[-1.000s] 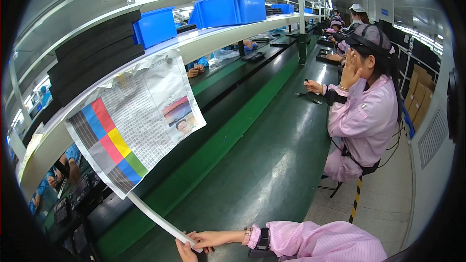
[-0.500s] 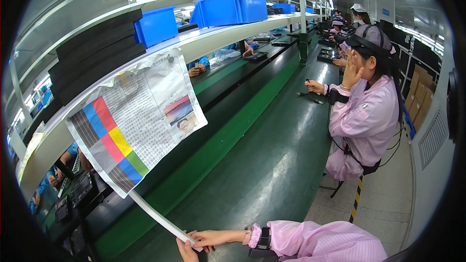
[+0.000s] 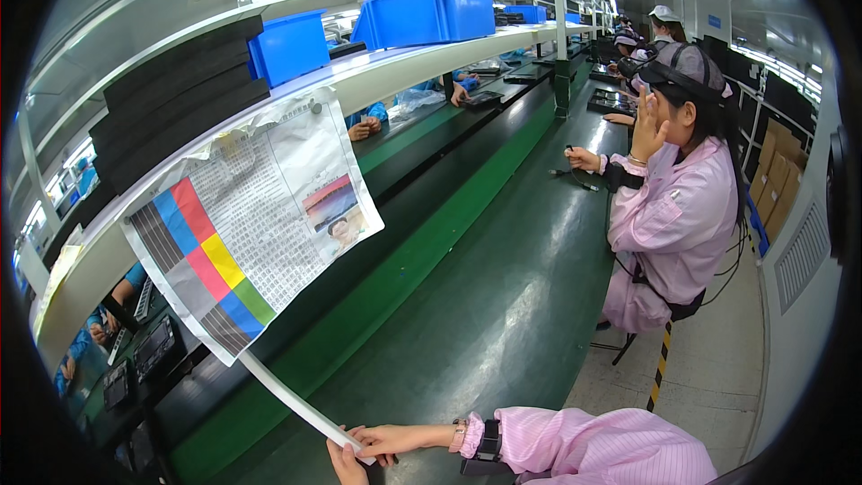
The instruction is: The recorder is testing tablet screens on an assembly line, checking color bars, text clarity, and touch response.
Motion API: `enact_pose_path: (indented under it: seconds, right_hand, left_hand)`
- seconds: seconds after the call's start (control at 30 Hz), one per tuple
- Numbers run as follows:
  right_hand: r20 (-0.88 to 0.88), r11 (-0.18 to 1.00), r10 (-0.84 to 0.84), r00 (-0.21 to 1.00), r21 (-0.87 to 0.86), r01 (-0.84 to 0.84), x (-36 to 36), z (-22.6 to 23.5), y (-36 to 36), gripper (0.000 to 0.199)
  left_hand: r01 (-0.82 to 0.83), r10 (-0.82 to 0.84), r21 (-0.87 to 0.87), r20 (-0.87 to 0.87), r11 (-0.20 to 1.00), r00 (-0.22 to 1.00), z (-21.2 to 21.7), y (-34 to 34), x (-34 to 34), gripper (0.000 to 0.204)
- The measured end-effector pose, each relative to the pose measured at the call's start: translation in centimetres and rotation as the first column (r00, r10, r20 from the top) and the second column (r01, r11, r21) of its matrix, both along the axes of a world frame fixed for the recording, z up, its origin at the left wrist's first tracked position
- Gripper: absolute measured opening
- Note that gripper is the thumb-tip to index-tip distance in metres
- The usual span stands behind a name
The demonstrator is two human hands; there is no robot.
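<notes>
A long white strip [image 3: 292, 401] slants down from behind a hanging printed sheet to my hands at the bottom of the view. My left hand [image 3: 345, 465], partly cut off by the lower edge, closes on the strip's near end from the left. From the right, my right hand [image 3: 388, 441] lies over the same end with its fingers curled round it. The pink sleeve [image 3: 584, 440] of my right arm carries a black strap at the wrist. Fingertips beneath the strip are partly hidden.
The printed sheet [image 3: 296, 162] with colour blocks hangs from a white shelf [image 3: 404, 70] bearing blue bins [image 3: 422, 13]. A dark green bench [image 3: 485, 305] runs away ahead. At right sits a person in pink [image 3: 678, 216], holding a cable over the bench, other hand raised.
My hands and the white strip stay in place. The seated person's raised hand has shifted slightly. Farther along the bench, a co-worker's hand has moved.
</notes>
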State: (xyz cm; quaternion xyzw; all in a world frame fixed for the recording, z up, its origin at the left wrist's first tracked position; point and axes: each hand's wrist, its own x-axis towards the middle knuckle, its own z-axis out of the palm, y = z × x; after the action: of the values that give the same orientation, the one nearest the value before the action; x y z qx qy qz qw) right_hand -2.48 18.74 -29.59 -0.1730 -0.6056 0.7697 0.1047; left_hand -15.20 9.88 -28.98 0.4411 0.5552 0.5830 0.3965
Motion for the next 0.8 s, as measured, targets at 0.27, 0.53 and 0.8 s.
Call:
enact_pose_path:
  seconds: [0.27, 0.53, 0.8]
  right_hand:
    - [0.035, 1.0, 0.013, 0.999, -0.006, -0.013, -0.5, -1.4, 0.2, 0.038]
    - [0.048, 1.0, 0.019, 0.999, -0.002, -0.019, -0.5, -1.4, 0.3, 0.039]
    - [0.027, 1.0, -0.007, 1.0, -0.002, 0.007, -0.1, -0.1, 0.1, 0.041]
  left_hand:
    - [-0.009, 0.009, -0.006, -0.011, 1.0, 1.0, 0.3, 0.1, 0.2, 0.039]
    - [-0.022, 0.022, -0.037, 0.008, 0.999, 1.0, 0.5, 0.1, 0.3, 0.037]
    - [-0.027, 0.027, -0.037, 0.006, 0.999, 1.0, 0.4, 0.0, 0.1, 0.035]
